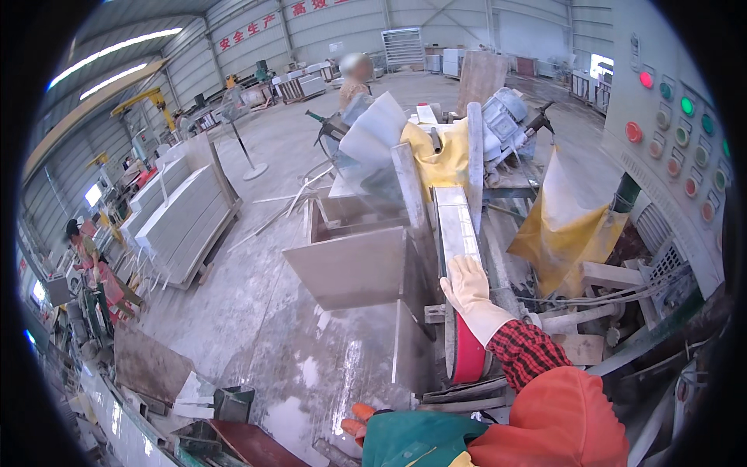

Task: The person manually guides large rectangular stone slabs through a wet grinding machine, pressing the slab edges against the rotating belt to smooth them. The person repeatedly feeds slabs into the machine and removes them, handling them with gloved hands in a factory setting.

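Observation:
My right hand, in a cream work glove, lies flat with fingers stretched on the near end of a pale stone strip. The strip rests on a narrow conveyor with a red belt and runs under a yellow cloth cover. Low in the view, my left hand shows only orange-gloved fingers, held apart with nothing between them. The rest of it is hidden behind a green sleeve or apron.
A control panel with lit buttons stands at the right, above a yellow-and-white sheet. Left of the conveyor are upright boards. Stone slabs are stacked farther left. One person stands beyond the machine, another at far left.

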Tool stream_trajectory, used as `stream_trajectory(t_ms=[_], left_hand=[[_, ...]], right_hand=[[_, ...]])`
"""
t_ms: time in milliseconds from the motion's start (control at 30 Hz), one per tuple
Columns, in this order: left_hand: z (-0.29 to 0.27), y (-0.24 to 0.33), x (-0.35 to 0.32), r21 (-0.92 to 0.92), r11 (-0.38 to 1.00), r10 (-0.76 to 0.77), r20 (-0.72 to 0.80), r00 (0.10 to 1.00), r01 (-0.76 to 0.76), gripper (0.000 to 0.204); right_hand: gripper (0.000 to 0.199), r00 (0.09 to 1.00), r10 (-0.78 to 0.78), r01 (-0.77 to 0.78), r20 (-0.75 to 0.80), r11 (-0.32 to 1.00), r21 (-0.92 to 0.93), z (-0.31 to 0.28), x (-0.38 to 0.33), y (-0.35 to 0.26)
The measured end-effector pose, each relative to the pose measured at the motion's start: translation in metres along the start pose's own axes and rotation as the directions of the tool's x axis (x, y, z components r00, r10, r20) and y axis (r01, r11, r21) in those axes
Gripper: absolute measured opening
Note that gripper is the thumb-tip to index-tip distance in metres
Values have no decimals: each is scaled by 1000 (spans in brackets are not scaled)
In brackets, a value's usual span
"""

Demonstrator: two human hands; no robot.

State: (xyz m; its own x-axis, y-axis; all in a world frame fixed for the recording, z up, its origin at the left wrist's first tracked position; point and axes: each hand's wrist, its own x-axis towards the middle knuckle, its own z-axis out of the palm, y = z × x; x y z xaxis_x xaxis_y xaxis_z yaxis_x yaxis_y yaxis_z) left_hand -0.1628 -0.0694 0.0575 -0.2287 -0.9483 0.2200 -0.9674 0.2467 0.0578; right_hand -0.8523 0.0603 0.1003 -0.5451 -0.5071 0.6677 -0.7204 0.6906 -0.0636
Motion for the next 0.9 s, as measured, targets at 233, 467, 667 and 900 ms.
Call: stream_trajectory(t_ms=[233,467,667,900], left_hand=[[1,-1,-4,-7,1000,24,-27,999,-24,54],[-5,8,-7,8,1000,-4,-32,999,4,53],[6,-2,-2,18,999,27,-40,999,-26,50],[3,0,-4,-10,999,34,-68,997,-35,46]], right_hand=[[31,999,1,-3,48,999,50,-13,-4,-3],[21,999,-7,5,36,999,40,-21,-9,-7],[15,999,11,-14,36,997,74,-24,-12,-10],[17,998,10,-16,68,996,82,-31,-18,-13]])
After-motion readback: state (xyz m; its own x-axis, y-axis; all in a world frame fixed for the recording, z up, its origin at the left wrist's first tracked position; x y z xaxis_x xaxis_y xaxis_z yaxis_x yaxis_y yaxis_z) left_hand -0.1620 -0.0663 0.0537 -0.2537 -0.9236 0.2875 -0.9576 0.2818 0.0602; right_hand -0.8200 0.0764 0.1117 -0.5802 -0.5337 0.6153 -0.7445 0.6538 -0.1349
